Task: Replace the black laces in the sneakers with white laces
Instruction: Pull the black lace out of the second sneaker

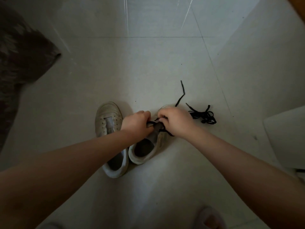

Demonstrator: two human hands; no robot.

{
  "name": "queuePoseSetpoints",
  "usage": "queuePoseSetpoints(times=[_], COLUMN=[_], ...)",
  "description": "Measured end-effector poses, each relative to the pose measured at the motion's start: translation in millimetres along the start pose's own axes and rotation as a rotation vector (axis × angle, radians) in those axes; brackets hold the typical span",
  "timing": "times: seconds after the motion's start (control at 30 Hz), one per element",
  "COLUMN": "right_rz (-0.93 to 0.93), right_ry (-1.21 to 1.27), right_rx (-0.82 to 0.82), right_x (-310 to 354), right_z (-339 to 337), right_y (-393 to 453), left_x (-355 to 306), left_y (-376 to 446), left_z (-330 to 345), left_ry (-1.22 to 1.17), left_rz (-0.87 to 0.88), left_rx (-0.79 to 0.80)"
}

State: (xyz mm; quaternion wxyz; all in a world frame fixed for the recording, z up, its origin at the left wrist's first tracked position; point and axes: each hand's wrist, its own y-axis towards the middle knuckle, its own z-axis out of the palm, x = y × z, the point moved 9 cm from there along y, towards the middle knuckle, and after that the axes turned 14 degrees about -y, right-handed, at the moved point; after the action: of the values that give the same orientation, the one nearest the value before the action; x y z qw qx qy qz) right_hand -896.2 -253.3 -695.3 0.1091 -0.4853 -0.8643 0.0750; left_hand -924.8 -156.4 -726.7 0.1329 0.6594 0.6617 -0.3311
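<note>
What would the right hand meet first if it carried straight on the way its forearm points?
Probably the white sneaker's toe just beyond the right hand, then bare grey tiled floor; depth is unclear.

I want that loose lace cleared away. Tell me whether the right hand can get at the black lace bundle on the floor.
Probably yes. The black lace bundle lies in the open on the floor tiles, just beyond the right hand, with nothing between them. But that hand is pinching the lace in the right sneaker and must let go first.
</note>
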Motion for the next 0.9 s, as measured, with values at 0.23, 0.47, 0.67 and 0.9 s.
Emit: queuePoseSetpoints(times=[0.23,0.47,0.67,0.9], right_rz=[0.459,0.285,-0.067,0.485], right_ry=[1.537,0.509,-0.228,0.273], right_rx=[-0.059,0.102,0.043,-0.245], right_x=[-49.0,-21.6,8.7,-79.4], right_z=[2.5,8.2,-4.1,-23.5], right_y=[-10.5,-5.4,4.5,-14.9], left_x=[7.5,4.7,-1.1,-3.9], left_y=[-2.5,-0.5,-1.1,0.9], left_z=[-4.4,-4.5,-1.2,-4.6], left_ry=[0.025,0.047,0.094,0.126], left_rz=[-0.024,-0.013,-0.001,0.028], left_rx=[-0.042,-0.046,-0.015,-0.042])
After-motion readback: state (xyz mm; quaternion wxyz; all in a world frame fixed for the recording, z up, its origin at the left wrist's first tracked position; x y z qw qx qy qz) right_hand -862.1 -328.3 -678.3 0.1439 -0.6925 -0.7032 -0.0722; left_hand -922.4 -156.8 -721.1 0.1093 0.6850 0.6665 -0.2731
